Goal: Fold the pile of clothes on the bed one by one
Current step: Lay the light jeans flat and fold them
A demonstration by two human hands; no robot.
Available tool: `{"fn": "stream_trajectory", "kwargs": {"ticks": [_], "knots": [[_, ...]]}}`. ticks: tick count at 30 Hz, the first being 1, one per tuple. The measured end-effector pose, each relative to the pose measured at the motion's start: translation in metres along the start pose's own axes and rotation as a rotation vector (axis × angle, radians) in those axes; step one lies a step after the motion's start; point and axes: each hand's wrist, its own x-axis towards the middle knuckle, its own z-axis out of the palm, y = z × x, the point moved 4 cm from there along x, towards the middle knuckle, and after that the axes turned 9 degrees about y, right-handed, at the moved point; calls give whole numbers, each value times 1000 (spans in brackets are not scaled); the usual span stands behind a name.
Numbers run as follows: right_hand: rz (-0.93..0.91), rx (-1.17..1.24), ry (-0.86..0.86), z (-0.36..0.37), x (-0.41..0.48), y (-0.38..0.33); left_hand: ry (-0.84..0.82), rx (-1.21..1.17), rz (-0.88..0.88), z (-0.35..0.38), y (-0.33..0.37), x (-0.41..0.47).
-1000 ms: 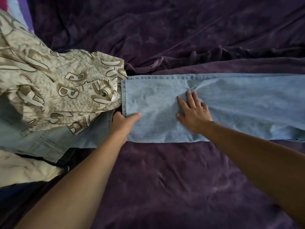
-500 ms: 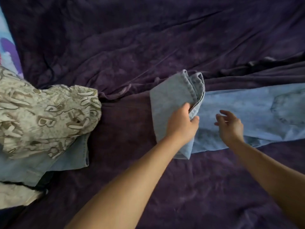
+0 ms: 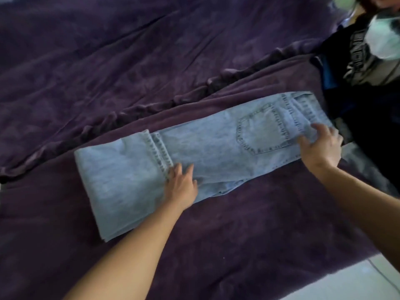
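Head camera looks down at a pair of light blue washed denim jeans (image 3: 216, 148) laid flat across the rumpled dark purple velvety bedspread (image 3: 108, 72). The jeans are already doubled leg on leg, and the leg ends are flipped back over themselves, so the stitched hems (image 3: 157, 148) sit on top of the jeans, roughly a third of the way along from the folded end. The back pocket (image 3: 262, 131) faces up, closer to the waistband end.

The left hand (image 3: 181, 187) lies flat on the jeans just beside the hems, at the near edge, fingers straight and together, pressing down on the denim and not grabbing anything. The right hand (image 3: 320, 146) is on the waistband end, fingers spread and a bit bent over the cloth. Honestly can't tell if it's pinching the waistband or just resting there.

Past the waistband end of the jeans there's a heap of dark clothes (image 3: 357, 68) with a black-and-white patterned piece on top. On the near side of the jeans, beyond the bedspread's edge, a bit of pale floor (image 3: 350, 282) shows.
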Motion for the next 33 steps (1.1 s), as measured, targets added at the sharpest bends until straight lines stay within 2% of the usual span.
{"fn": "stream_trajectory", "kwargs": {"ticks": [3,7,9,12,15,18,20,23,26,28,30,33], "knots": [[217,-15,-110,-5,50,27,-40,156,-10,24,7,4],[591,438,-310,7,64,32,-37,245,5,30,8,-5],[626,528,-362,10,65,33,-51,246,10,27,8,-8],[388,608,-186,-12,62,9,-56,219,8,17,11,-12],[45,484,-101,-50,30,-46,-5,106,-31,2,12,-20],[-320,310,-119,-66,-27,-108,149,-36,-110,-16,1,-33],[-550,215,-137,-48,-71,-144,215,-100,-155,-21,-16,-43],[-804,-48,-339,22,-138,-172,201,-75,-221,-25,-45,-59],[-887,-435,-700,86,-193,-160,190,1,-216,-25,-66,-71],[-870,-462,-796,101,-202,-147,201,2,-191,-24,-72,-72],[-818,-232,-723,96,-187,-140,232,-4,-141,-21,-73,-68],[-638,70,-384,76,-128,-129,225,-46,-43,-12,-55,-57]]}}
